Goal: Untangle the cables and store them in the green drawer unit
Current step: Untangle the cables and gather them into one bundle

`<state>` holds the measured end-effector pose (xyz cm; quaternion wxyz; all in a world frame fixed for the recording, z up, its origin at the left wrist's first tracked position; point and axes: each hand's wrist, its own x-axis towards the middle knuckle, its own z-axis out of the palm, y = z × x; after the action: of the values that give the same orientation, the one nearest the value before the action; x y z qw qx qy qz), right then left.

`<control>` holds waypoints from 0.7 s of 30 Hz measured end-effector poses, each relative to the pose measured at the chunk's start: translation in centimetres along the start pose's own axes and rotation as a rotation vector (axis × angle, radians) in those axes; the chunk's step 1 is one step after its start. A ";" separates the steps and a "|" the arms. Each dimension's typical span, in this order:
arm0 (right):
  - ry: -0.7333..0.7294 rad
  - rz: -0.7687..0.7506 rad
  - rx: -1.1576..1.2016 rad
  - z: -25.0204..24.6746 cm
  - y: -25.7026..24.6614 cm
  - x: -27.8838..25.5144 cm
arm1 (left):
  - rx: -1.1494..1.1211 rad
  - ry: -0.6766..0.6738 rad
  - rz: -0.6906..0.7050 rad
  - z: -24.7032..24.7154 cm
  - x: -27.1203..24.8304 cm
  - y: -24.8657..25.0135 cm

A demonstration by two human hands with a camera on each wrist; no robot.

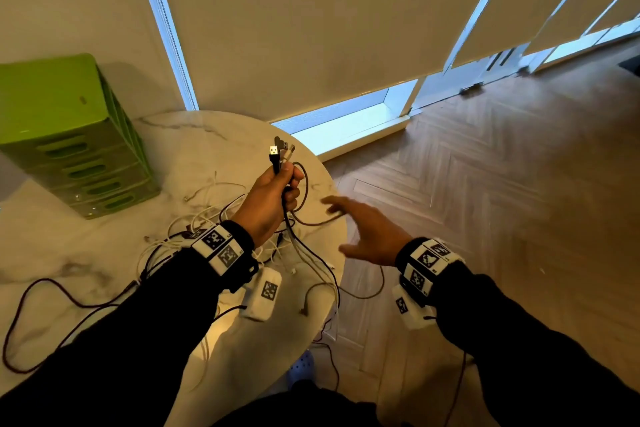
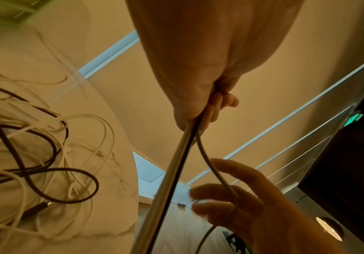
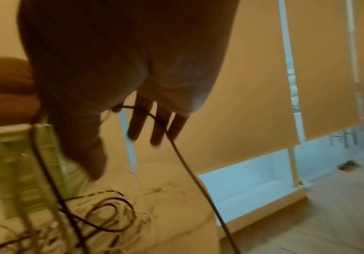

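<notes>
My left hand [image 1: 273, 194] is raised over the round marble table [image 1: 104, 253] and grips a bundle of cable ends [image 1: 278, 154], USB plugs sticking up above the fist. In the left wrist view the held cables [image 2: 176, 154] run down from the fist [image 2: 202, 103]. My right hand [image 1: 363, 225] hovers with spread, straight fingers just right of the table edge, holding nothing; a dark cable [image 3: 185, 163] passes by its fingers [image 3: 154, 123]. A tangle of white and dark cables [image 1: 194, 229] lies on the table. The green drawer unit [image 1: 65, 135] stands at the table's left, drawers closed.
A dark braided cable [image 1: 45, 308] loops across the table's near left. Some cables hang over the table's right edge toward the wooden floor [image 1: 502, 184]. Blinds and a low window [image 1: 346, 114] stand behind the table.
</notes>
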<state>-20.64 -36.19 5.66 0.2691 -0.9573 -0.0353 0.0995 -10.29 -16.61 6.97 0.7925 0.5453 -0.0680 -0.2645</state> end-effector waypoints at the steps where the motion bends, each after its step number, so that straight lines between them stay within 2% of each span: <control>1: -0.102 -0.015 -0.019 0.1 -1.2 0.1 | 0.020 -0.008 -0.001 0.2 0.2 -0.3; 2: -0.183 -0.014 -0.077 0.3 -2.2 0.3 | 0.039 -0.013 -0.001 0.4 0.3 -0.6; 4: -0.210 -0.008 -0.156 0.3 -3.3 0.2 | 0.072 -0.010 0.001 0.7 0.6 -1.1; 8: -0.012 0.013 -0.226 -1.5 -1.7 -0.4 | 0.082 0.040 0.000 0.9 0.8 -1.2; 11: 0.031 0.179 -0.336 -3.7 0.6 -0.7 | 0.160 0.047 -0.017 0.7 0.5 -1.5; 14: -0.127 0.426 -0.457 -4.8 3.1 -0.7 | 0.218 0.029 -0.032 0.7 0.0 -1.8; 18: -0.342 0.664 -0.698 -4.2 4.1 -1.5 | 0.116 -0.023 -0.048 1.1 -0.6 -1.4; 19: -0.349 0.659 -0.700 -3.6 4.2 -1.5 | 0.098 -0.047 -0.052 1.4 -0.7 -1.2; 21: -0.307 0.466 -0.564 -2.4 3.2 -1.3 | 0.068 -0.098 -0.061 1.9 -1.3 -0.9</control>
<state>-21.35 -40.27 6.23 -0.0426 -0.9501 0.1170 0.2861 -12.46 -17.80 7.20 0.7609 0.5600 -0.0991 -0.3125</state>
